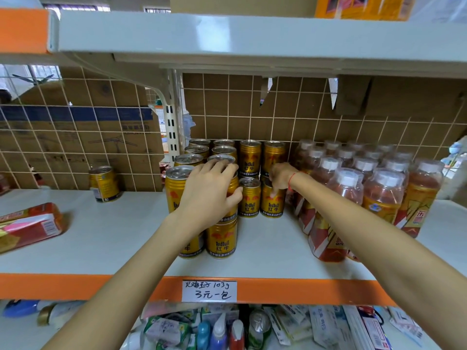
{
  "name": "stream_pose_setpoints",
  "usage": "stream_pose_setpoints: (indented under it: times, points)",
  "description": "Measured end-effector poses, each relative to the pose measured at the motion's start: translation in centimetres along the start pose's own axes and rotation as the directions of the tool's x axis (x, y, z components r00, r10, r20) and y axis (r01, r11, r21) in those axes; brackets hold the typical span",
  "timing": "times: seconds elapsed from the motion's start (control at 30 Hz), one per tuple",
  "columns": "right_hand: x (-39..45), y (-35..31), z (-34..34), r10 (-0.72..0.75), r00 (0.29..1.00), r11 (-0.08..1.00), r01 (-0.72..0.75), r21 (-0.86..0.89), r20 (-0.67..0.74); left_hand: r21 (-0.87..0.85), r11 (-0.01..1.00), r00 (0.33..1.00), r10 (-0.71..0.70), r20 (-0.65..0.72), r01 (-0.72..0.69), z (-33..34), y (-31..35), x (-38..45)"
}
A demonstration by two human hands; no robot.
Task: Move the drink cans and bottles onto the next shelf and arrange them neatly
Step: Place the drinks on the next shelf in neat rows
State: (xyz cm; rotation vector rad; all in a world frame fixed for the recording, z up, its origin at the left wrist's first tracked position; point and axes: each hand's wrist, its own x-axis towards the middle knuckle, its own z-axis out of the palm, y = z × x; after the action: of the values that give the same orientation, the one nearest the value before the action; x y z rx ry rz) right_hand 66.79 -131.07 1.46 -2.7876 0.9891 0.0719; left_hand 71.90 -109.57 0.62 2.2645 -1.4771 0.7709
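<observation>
- Left hand (209, 192): curled round upper gold can (233, 195) of front stack, fingers over its top, thumb on its right side.
- Right hand (280, 176): fingers curled down, touching top of a low gold can (272, 200) in front of rear stack; actual grip cannot be told.
- Hands apart, both among the Red Bull cans (250, 157) at middle of white shelf (121, 238).
- Gripped can standing on a lower can (222, 239) near shelf front; another tall stack (177, 188) just left, touching.
- Further cans ranked behind in rows, two high at rear, against wire grid backing (303, 117).
- Single gold can (104, 183) upright on adjoining shelf section to left, well apart from the group.
- Clear bottles (379, 188) with white caps, reddish-brown drink, yellow and red labels: massed just right of cans, several rows deep.
- Red wrapped pack (27, 226) lying flat at far left of shelf.
- Handwritten price tag (209, 290) fixed on orange shelf edge (303, 290), below the cans.
- Lower shelf: mixed small packets and bottles (222, 329), jumbled.
- Grey upper shelf (252, 34) overhead, orange box (361, 7) on it.
- Cardboard boxes (75, 132) visible behind grid at left.
</observation>
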Motion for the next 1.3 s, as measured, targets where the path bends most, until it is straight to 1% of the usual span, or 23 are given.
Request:
stream_pose_setpoints:
  times: [0.23,0.5,1.0,1.3]
  points:
    - [0.08,0.12,-0.27,-0.012,1.000,0.999,0.013,-0.043,0.015,0.003,1.000,1.000,0.013,-0.021,-0.013,0.20,-0.16,0.03]
    - [-0.05,0.16,-0.45,-0.017,1.000,0.999,0.018,-0.047,0.022,-0.009,1.000,1.000,0.002,-0.013,-0.003,0.21,-0.07,0.10]
    - [-0.01,0.43,-0.20,0.002,0.999,0.997,-0.005,0.075,0.042,-0.013,1.000,1.000,-0.004,0.001,0.004,0.09,-0.01,0.07]
    - [-0.24,0.06,-0.36,0.009,0.998,0.998,-0.012,0.059,0.055,-0.008,1.000,1.000,0.002,0.016,-0.002,0.13,-0.13,0.12]
